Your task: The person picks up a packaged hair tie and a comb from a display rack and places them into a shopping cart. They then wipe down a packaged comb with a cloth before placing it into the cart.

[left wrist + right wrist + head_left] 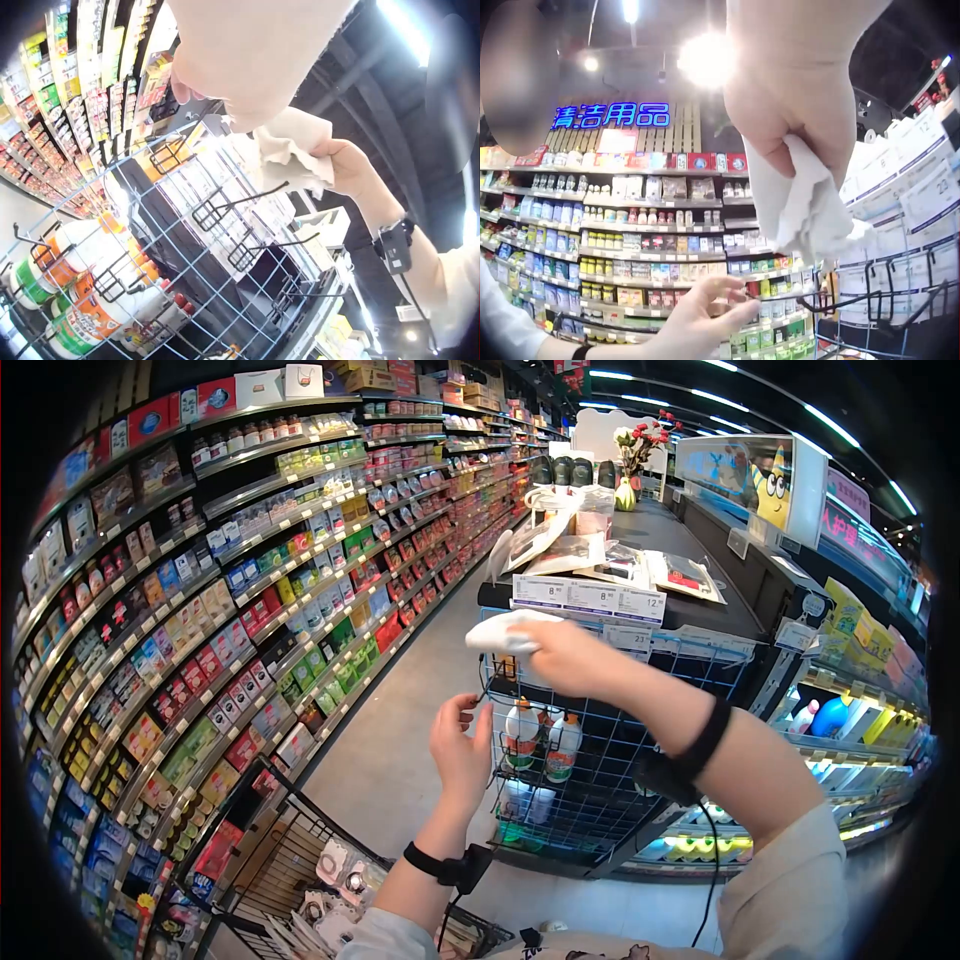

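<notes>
white cloth (pixel 495 633) hangs bunched in our right hand (pixel 575 658), pinched between thumb and fingers, at the upper corner of the blue wire rack (pixel 605 780) and near the row of price labels (pixel 590 598); we cannot tell whether it touches the rack. our left hand (pixel 462 755) is lower, its fingers bent and thumb raised by the tip of a black hook (pixel 787 296), though we cannot tell whether they grip it. behind the wires we see white bottles (pixel 521 735), and a shopping cart (pixel 322 810) is below, beside our left forearm
</notes>
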{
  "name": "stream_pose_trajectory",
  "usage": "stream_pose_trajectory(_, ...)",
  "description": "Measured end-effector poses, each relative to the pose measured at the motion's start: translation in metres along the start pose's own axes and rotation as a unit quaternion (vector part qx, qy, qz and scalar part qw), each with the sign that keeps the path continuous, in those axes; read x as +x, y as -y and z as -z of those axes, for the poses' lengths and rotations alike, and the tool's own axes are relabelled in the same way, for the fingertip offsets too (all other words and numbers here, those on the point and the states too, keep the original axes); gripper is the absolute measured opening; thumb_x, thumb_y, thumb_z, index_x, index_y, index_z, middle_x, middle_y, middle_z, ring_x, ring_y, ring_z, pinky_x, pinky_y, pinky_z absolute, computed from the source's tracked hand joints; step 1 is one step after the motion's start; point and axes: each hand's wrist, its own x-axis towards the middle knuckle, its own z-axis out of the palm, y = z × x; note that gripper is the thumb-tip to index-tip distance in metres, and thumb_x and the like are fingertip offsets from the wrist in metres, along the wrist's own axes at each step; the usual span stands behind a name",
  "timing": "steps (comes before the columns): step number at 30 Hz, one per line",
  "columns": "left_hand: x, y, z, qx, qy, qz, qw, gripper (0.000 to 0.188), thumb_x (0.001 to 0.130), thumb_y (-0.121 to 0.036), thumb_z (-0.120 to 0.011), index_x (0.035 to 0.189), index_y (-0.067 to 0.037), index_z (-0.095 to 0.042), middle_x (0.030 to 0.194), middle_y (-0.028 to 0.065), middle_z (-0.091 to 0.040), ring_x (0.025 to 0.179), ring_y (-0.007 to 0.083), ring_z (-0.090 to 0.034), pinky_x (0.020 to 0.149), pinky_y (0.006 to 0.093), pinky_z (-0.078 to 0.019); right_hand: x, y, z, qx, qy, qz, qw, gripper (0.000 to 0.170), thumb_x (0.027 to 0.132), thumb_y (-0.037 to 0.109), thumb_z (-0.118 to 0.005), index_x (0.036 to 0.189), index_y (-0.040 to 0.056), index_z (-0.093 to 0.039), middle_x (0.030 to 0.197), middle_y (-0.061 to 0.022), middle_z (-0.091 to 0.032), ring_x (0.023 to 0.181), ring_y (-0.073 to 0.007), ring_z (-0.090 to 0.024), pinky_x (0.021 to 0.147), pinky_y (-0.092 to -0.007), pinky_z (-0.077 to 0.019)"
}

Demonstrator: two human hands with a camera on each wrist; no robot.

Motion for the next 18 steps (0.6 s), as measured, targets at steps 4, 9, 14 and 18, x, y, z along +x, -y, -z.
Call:
stream_pose_trajectory(4,0.004,0.009,0.002,-0.020,0.010,0.007,1.000,0.013,0.083,-0.006,-0.067,0.093,0.002,-0.063,0.079,0.0073,-0.066,0.065,0.0106,-0.059,0.061,0.0249,-0.0471,0.036,-0.030,-0.061,-0.168,0.223,-0.039,0.959,0.047,0.080,-0.001,-0.046,0.127,-0.0023,-0.046,0.135,-0.0265,-0.042,0.119,-0.0406,-0.048,0.098,-0.0421,-0.0407)
stream_pose_trajectory(9,0.004,0.011,0.010,-0.002,0.003,-0.003,1.000,0.013,0.082,-0.006,-0.069,0.092,0.001,-0.065,0.078,0.0064,-0.067,0.066,0.0096,-0.060,0.063,0.0251,-0.0481,0.045,-0.021,-0.066,-0.173,0.270,-0.044,0.946,0.036,0.078,0.003,-0.046,0.112,-0.0024,-0.058,0.114,-0.0249,-0.060,0.112,-0.0361,-0.055,0.096,-0.0428,-0.0418)
stream_pose_trajectory(14,0.002,-0.001,0.017,-0.053,-0.024,0.029,0.998,0.012,0.082,-0.006,-0.069,0.090,0.000,-0.063,0.078,0.0058,-0.066,0.069,0.0103,-0.060,0.065,0.0249,-0.0478,0.017,0.011,-0.044,-0.003,0.279,-0.027,0.960,0.042,0.080,0.001,-0.041,0.120,0.0006,-0.055,0.113,-0.0228,-0.060,0.109,-0.0337,-0.056,0.092,-0.0404,-0.0439)
stream_pose_trajectory(18,0.000,-0.004,0.024,-0.057,0.004,0.005,0.998,0.011,0.084,-0.007,-0.067,0.090,0.000,-0.060,0.078,0.0049,-0.064,0.070,0.0103,-0.058,0.067,0.0244,-0.0465,-0.001,0.039,-0.016,0.172,0.274,-0.102,0.941,0.044,0.081,0.000,-0.038,0.123,-0.0007,-0.051,0.102,-0.0152,-0.062,0.097,-0.0237,-0.060,0.085,-0.0355,-0.0472)
